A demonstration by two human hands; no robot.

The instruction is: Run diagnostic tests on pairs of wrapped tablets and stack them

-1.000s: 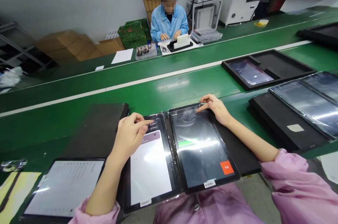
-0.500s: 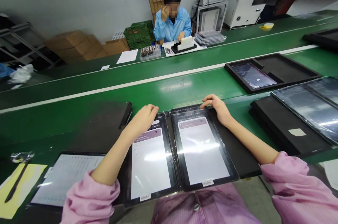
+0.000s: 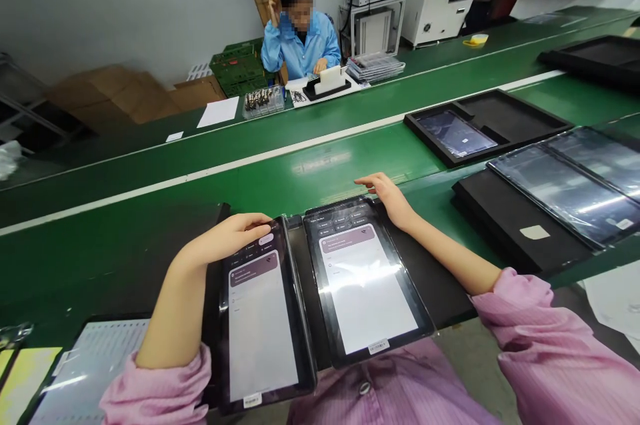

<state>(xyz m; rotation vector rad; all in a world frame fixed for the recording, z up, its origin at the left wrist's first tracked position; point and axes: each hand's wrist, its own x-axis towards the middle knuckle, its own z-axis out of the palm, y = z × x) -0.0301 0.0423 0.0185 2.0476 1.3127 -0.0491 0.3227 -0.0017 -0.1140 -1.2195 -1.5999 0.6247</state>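
Note:
Two tablets with lit, mostly white screens and barcode labels at their near edges lie side by side before me, over a black tray (image 3: pixel 447 291). Across the top of the left tablet (image 3: pixel 263 325) reaches my left hand (image 3: pixel 233 233), fingers stretched out together and thumb close to the screen. That tablet looks slightly tilted, its right side edge showing. My right hand (image 3: pixel 390 198) is open, fingers extended just above the far right corner of the right tablet (image 3: pixel 370 291). Clear film shines on the right tablet's screen. Whether the right fingertips touch it, I cannot tell.
Another tablet (image 3: pixel 95 365) lies at the lower left beside yellow paper (image 3: pixel 30 378). At the right, film-covered tablets (image 3: pixel 565 178) rest on a black foam tray (image 3: pixel 515 231). An open black tray (image 3: pixel 520 119) stands on the green bench (image 3: pixel 240 178). A co-worker in blue (image 3: pixel 300 45) sits opposite.
My left hand has flattened and stretched its fingers across the left tablet's top. The left tablet has tilted, and the gap between the two tablets is wider. The view has shifted right.

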